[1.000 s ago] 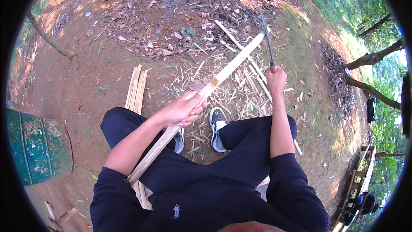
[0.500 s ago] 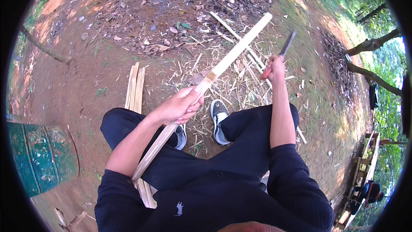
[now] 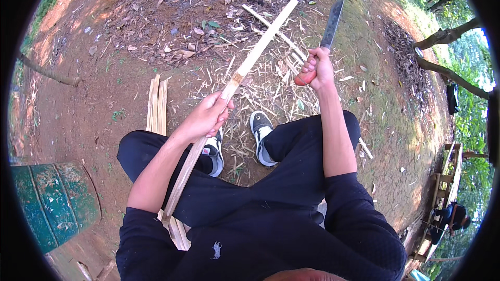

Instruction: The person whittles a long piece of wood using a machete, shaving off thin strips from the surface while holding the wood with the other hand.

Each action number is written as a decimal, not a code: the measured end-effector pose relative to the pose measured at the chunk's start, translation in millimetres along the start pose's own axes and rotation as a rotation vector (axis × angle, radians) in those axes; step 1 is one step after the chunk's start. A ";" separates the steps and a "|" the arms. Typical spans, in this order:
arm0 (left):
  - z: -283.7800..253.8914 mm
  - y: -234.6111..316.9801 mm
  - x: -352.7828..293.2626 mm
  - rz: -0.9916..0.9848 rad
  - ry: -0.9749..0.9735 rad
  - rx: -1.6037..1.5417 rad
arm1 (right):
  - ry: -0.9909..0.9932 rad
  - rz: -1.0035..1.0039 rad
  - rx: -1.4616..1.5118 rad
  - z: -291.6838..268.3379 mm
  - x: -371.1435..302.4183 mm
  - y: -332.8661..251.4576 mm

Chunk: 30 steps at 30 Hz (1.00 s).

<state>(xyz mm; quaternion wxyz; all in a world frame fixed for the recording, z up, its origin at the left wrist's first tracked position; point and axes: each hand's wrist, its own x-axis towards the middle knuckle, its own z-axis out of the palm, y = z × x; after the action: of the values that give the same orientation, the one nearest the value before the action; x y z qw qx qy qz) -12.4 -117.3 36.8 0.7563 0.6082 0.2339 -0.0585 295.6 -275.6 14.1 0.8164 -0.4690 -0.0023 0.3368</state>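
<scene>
My left hand (image 3: 206, 116) is closed around a long split bamboo strip (image 3: 262, 43) at about its middle. The strip slants from beside my left thigh up and away to the right; its far half is pale, with a brownish band at the joint just beyond my fingers. In my right hand (image 3: 321, 71) is a machete (image 3: 333, 22), gripped by its reddish-orange handle. Its dark broad blade points away from me, to the right of the strip and apart from it.
Thin shavings (image 3: 273, 88) litter the ground around my shoes. More split strips (image 3: 157, 106) lie beyond my left knee, and another long strip (image 3: 281, 34) lies on the shavings. At left is a green metal drum (image 3: 57, 203). Tree branches (image 3: 453, 83) and a person (image 3: 450, 221) are at right.
The machete has risen and moved slightly left, its blade now turned broadside. The bamboo strip has shifted left and its far end has swung a little upward.
</scene>
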 end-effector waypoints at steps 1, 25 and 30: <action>-0.8 -1.4 0.4 -0.005 0.014 0.019 | 0.028 -0.047 -0.083 5.9 -3.7 3.0; -5.0 2.5 -1.0 0.018 -0.108 -0.160 | -0.493 -0.806 -1.630 52.5 -68.9 46.6; -0.1 2.2 -2.2 0.028 -0.053 -0.107 | -0.482 -0.792 -1.718 55.6 -65.8 59.7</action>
<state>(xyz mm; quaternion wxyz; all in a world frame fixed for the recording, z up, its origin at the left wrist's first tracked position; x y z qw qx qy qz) -13.5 -117.0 39.7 0.7943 0.5684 0.2080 -0.0517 194.3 -249.6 20.0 0.2280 -0.7883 -0.5714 0.0087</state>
